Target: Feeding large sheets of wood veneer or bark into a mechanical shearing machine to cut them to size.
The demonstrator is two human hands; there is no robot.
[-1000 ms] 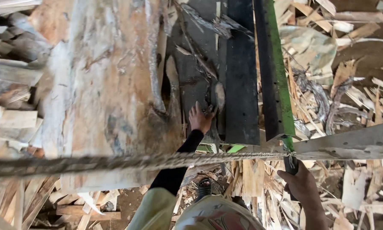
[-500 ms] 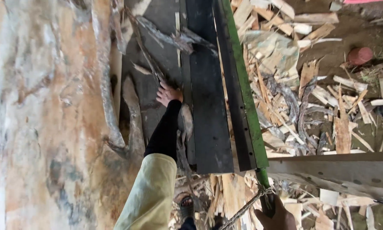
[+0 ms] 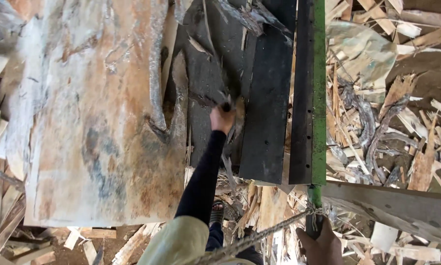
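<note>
My left hand (image 3: 222, 119), on a black-sleeved arm, reaches out over a dark metal bed (image 3: 267, 122). Its fingers are closed on a dark strip of bark (image 3: 214, 95), which is blurred with motion. Beside it on the left lies a big rough log slab (image 3: 83, 122) with pale and orange patches. My right hand (image 3: 321, 246) is low at the bottom edge, closed around a dark handle (image 3: 313, 223) at the near end of a green rail (image 3: 319, 98). A twisted rope (image 3: 259, 236) is tied at that handle.
Split wood scraps and bark (image 3: 377, 122) cover the ground to the right. A grey wooden beam (image 3: 402, 211) crosses the lower right. More offcuts (image 3: 259, 206) lie under the bed's near end, next to my sandalled foot (image 3: 216, 214).
My left hand lay flat with fingers spread on the dark bed; now it is a fist on a bark strip. The right hand stays at the handle. The view has shifted.
</note>
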